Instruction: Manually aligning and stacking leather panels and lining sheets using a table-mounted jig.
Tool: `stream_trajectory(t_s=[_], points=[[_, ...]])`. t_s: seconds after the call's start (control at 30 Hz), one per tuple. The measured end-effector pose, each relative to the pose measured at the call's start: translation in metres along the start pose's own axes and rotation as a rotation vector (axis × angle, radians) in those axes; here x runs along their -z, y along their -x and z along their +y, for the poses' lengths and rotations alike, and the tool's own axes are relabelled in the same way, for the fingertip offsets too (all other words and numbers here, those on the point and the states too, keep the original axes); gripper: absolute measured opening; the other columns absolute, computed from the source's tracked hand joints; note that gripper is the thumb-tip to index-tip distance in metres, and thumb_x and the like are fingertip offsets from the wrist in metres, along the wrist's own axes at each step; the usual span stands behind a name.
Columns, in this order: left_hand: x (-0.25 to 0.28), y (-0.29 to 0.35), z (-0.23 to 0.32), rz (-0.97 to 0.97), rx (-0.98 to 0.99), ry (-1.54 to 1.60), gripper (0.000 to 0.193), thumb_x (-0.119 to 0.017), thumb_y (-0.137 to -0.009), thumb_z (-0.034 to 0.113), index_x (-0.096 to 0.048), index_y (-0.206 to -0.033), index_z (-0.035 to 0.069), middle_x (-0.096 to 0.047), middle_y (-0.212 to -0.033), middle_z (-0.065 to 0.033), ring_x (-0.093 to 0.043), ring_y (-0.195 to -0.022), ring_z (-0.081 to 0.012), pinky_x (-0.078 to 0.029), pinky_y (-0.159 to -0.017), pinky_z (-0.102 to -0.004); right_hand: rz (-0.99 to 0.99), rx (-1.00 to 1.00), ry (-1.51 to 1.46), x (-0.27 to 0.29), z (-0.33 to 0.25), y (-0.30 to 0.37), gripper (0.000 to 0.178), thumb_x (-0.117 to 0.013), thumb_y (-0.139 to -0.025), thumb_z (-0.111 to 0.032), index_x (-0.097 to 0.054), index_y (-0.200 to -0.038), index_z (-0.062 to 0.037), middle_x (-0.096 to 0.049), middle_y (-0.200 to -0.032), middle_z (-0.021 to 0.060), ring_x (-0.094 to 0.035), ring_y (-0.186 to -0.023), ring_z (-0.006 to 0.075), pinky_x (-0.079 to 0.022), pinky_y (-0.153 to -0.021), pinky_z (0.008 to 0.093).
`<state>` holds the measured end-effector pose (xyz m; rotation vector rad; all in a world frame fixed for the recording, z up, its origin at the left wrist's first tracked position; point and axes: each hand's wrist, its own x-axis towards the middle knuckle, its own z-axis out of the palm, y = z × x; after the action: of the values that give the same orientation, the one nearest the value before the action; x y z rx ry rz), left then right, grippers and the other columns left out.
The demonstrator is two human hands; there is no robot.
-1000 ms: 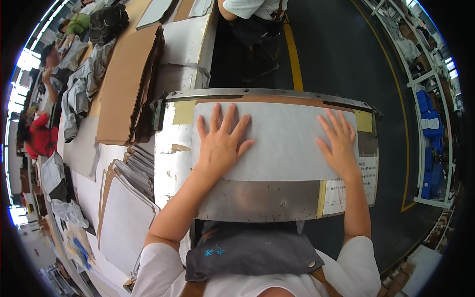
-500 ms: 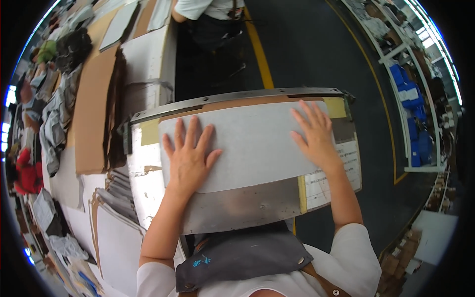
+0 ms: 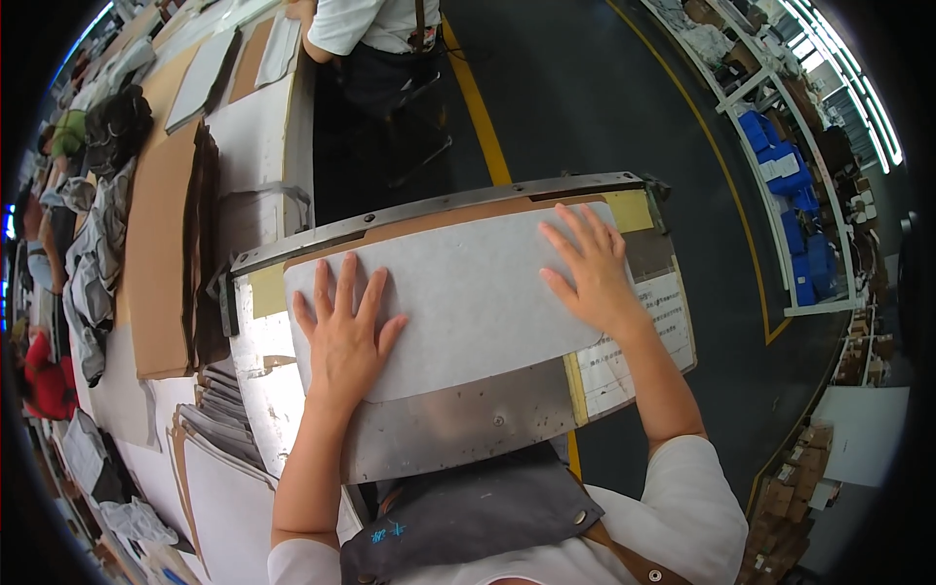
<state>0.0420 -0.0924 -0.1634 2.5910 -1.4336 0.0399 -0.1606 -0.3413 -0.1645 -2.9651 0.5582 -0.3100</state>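
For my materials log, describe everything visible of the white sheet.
The white sheet is a long, thin, matte piece with a plain surface, looking like paper or coated cloth. It lies flat over the metal plate, its long sides running left to right, with a brown strip showing along its far edge. The left hand and right hand rest palm down near its ends, fingers spread.

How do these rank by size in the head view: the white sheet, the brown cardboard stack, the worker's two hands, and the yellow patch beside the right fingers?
1. White sheet
2. Brown cardboard stack
3. Left hand and right hand: too alike to rank
4. Yellow patch
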Motion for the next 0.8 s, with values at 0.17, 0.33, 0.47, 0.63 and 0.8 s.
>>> stream_trajectory(t_s=[0.17,0.33,0.47,0.63,0.8], points=[[0.0002,0.0011,-0.0003,-0.010,0.002,-0.004,0.053,-0.061,-0.087,0.039,-0.050,-0.135,0.019,-0.032,-0.150,-0.0119,-0.020,-0.142,-0.0364,-0.014,-0.108,-0.0626,0.003,-0.004,-0.011,-0.0004,-0.0011,-0.0002,0.050,-0.059,-0.091,-0.032,-0.048,-0.136,-0.0133,-0.033,-0.148,0.0131,-0.024,-0.138,0.0357,-0.017,-0.109,0.0560],[-0.0035,0.0012,-0.0028,0.009,-0.001,-0.004,0.054,-0.061,-0.087,0.040,-0.049,-0.136,0.020,-0.032,-0.150,-0.0117,-0.020,-0.141,-0.0379,-0.015,-0.106,-0.0648,0.013,0.022,-0.029,-0.0025,-0.0007,-0.0024,0.051,-0.060,-0.090,-0.030,-0.048,-0.136,-0.0136,-0.034,-0.148,0.0123,-0.024,-0.138,0.0356,-0.017,-0.109,0.0557],[-0.0077,-0.0011,0.0008,0.052,-0.020,0.021,0.053,-0.060,-0.087,0.043,-0.050,-0.134,0.019,-0.033,-0.148,-0.0129,-0.022,-0.139,-0.0391,-0.018,-0.104,-0.0671,0.014,0.013,-0.003,-0.0013,0.0016,-0.0004,0.052,-0.061,-0.088,-0.027,-0.047,-0.136,-0.0134,-0.033,-0.149,0.0109,-0.024,-0.139,0.0348,-0.016,-0.110,0.0540],[-0.0071,-0.0003,0.0001,0.049,-0.027,0.029,0.052,-0.058,-0.089,0.044,-0.050,-0.133,0.018,-0.032,-0.148,-0.0148,-0.022,-0.138,-0.0412,-0.019,-0.101,-0.0684,-0.026,-0.016,0.008,-0.0001,0.0011,0.0007,0.052,-0.061,-0.088,-0.025,-0.046,-0.137,-0.0121,-0.030,-0.151,0.0101,-0.021,-0.141,0.0327,-0.015,-0.111,0.0522],[-0.0067,0.0002,-0.0001,0.033,-0.017,0.026,0.052,-0.057,-0.089,0.044,-0.049,-0.134,0.018,-0.032,-0.148,-0.0151,-0.022,-0.138,-0.0416,-0.018,-0.102,-0.0681,-0.023,-0.005,-0.001,-0.0006,0.0002,0.0000,0.052,-0.061,-0.089,-0.024,-0.046,-0.137,-0.0114,-0.030,-0.151,0.0103,-0.020,-0.141,0.0324,-0.015,-0.112,0.0521]])
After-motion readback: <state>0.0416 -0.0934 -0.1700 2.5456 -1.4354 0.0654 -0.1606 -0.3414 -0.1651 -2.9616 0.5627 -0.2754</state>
